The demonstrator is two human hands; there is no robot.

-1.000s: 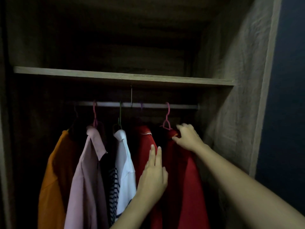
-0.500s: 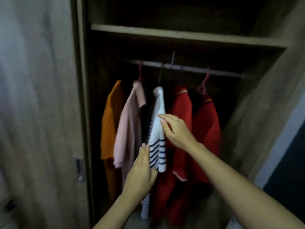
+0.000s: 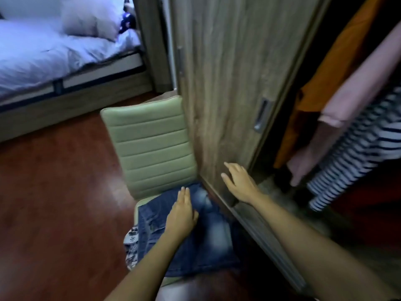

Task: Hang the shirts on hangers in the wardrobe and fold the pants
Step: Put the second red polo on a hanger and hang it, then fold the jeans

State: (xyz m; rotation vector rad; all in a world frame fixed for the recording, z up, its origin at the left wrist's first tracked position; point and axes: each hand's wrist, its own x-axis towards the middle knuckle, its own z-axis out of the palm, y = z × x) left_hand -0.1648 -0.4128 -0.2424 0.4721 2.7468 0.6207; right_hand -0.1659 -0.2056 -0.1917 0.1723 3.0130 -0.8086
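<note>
**Starting on the pants**

Pressing the left hand (image 3: pixel 181 213) flat on the jeans (image 3: pixel 208 242), fingers straight and together, gripping nothing. Holding the right hand (image 3: pixel 238 183) open as well, fingers spread, just right of the left and slightly beyond it, low by the foot of the wardrobe door (image 3: pixel 227 83). Touching the wood or only hovering: cannot tell.

Finding the jeans directly under the left hand, heaped unfolded across the seat of the chair (image 3: pixel 149 146), over a patterned cloth (image 3: pixel 130 242) peeking out left of that wrist.

Judging from this: hanging seemingly finished, folding barely begun.

For the next move:
- Bringing the right hand across to the denim.
- Hunting out the waistband, not distinguishable in the heap.
- Taking it with both hands and shaking or spreading the legs straight.
- Laying leg on leg before doubling over.

Working on so small a seat, minding the denim sliding off toward the floor (image 3: pixel 54 192).

Beyond the left hand, only the green chair back. Right of and beyond the right hand, inside the open wardrobe, hanging side by side: an orange shirt (image 3: pixel 325 83), a pink shirt (image 3: pixel 358 88), a striped shirt (image 3: pixel 358 153), with their hangers out of view.

Farthest off, left of both hands and across the floor, a bed (image 3: pixel 54 51) with a pillow (image 3: pixel 91 16).
</note>
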